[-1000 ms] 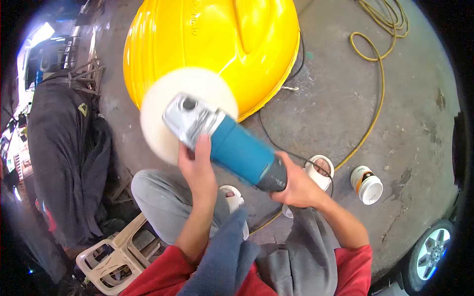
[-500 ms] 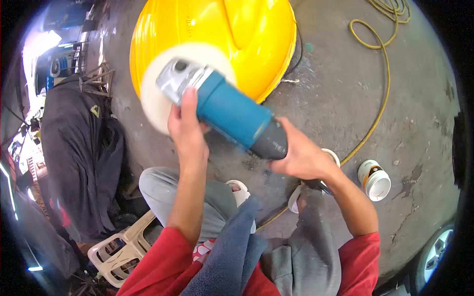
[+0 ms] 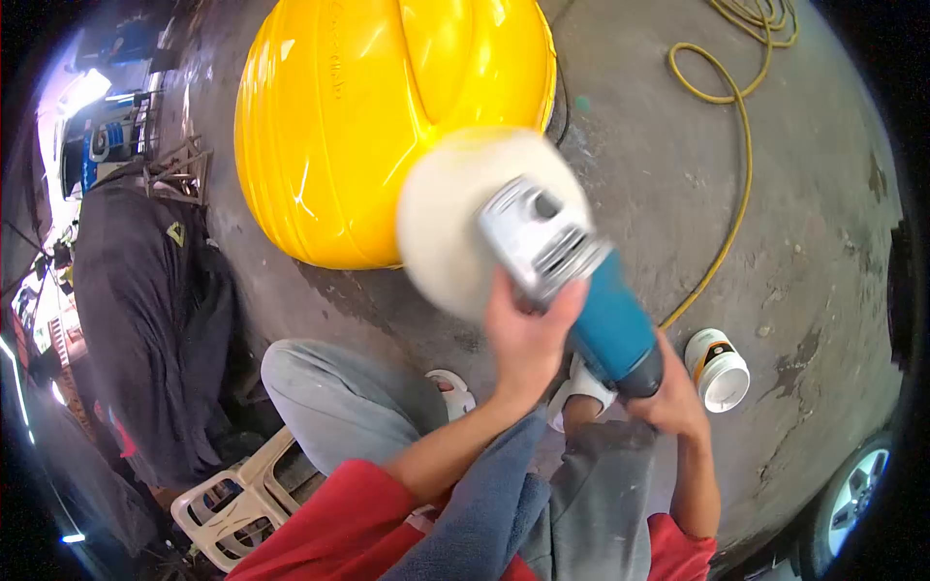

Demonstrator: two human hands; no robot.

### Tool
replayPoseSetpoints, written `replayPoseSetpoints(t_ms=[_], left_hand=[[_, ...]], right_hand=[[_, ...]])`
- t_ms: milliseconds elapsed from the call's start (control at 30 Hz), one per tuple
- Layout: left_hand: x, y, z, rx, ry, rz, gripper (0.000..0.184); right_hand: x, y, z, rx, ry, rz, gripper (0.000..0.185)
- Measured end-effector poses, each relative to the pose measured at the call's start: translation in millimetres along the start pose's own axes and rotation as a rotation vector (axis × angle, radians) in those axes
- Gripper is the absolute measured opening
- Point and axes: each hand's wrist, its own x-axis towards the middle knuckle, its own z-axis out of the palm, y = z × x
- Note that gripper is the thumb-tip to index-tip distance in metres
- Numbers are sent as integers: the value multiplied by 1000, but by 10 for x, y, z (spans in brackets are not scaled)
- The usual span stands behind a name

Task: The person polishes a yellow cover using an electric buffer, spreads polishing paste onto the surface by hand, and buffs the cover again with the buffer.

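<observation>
The left hand (image 3: 528, 339) gripped the polisher (image 3: 612, 324) near its head, the right hand (image 3: 676, 395) its rear. Its pad (image 3: 441, 228) overlapped the edge of the shiny yellow shell (image 3: 315, 136) on the floor (image 3: 630, 194); how much was finished or left was unclear.

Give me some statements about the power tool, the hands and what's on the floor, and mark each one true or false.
1. Both hands hold the power tool. True.
2. The right hand is at the tool's metal head. False: the left hand is there; the right is at the dark rear end.
3. The large molded part is yellow. True.
4. The hose on the floor is red. False: it is yellow.
5. The tool's round pad is pale. True.
</observation>
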Motion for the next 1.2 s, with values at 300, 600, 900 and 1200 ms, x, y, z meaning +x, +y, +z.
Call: replayPoseSetpoints(t_ms=[300, 600, 900, 1200], left_hand=[[879, 307, 817, 70, -124, 191, 42], [-90, -26, 153, 7, 35, -25, 45], [512, -12, 556, 68, -135, 191, 41], [1241, 343, 1082, 149, -89, 339, 45]], right_hand=[[546, -414, -586, 215, 125, 101, 77], [-28, 250, -4, 68, -76, 59, 99], [327, -38, -402, 120, 108, 14, 80], [788, -524, -930, 217, 89, 99, 55]])
